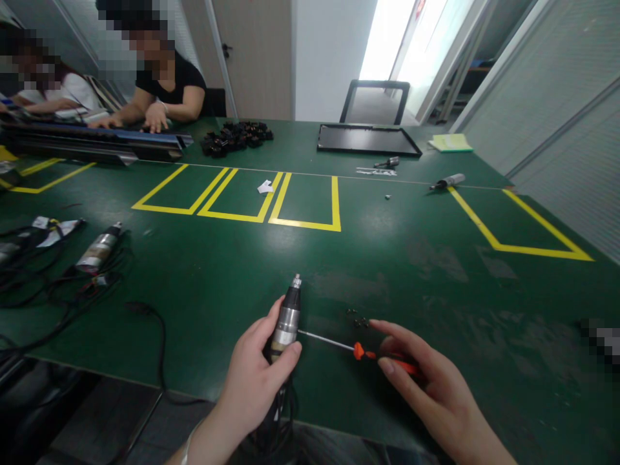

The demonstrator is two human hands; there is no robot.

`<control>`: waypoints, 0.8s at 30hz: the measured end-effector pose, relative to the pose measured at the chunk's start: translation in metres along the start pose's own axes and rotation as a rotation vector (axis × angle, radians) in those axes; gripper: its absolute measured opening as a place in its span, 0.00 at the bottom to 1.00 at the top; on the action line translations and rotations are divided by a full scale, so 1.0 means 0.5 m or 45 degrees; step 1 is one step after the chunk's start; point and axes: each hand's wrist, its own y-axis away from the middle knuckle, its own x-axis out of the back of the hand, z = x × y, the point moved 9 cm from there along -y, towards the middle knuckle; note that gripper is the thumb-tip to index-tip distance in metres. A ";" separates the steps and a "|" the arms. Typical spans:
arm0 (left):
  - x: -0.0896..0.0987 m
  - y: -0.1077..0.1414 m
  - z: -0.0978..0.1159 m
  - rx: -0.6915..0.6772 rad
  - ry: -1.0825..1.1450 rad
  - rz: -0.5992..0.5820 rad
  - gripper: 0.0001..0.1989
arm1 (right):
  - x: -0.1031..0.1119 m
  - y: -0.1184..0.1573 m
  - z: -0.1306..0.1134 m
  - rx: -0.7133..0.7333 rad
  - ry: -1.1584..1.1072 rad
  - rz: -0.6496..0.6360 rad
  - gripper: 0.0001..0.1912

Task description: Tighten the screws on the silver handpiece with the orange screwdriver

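My left hand (259, 368) is wrapped round a corded electric screwdriver (289, 318), its silver and black nose pointing away from me. The cord hangs below that hand, over the table's near edge. In my right hand (431, 387) lies a hand screwdriver (329, 340) with an orange-red and black handle. Its thin shaft points left, and the tip meets the side of the electric screwdriver's metal body. My right index finger is stretched forward above the handle, while the thumb lies below it. Several small dark screws (361, 322) lie on the table by that fingertip.
The green table (217, 271) bears yellow tape outlines. Another electric screwdriver (99, 248) and tangled cables (43, 303) lie left. Farther off are black parts (237, 137), a black frame (368, 139), another screwdriver-like tool (448, 182) and a notepad (450, 143). Two people sit at the far left.
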 end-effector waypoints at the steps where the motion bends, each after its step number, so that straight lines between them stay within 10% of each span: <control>1: 0.000 0.000 0.000 -0.001 -0.004 0.001 0.30 | 0.005 0.000 -0.003 0.022 0.015 0.032 0.19; 12: 0.000 -0.002 0.001 0.002 -0.015 0.005 0.30 | 0.015 -0.003 0.000 0.074 0.017 0.156 0.26; 24: -0.003 -0.003 -0.006 0.012 -0.008 -0.005 0.31 | -0.015 0.003 0.023 -0.141 -0.112 -0.103 0.19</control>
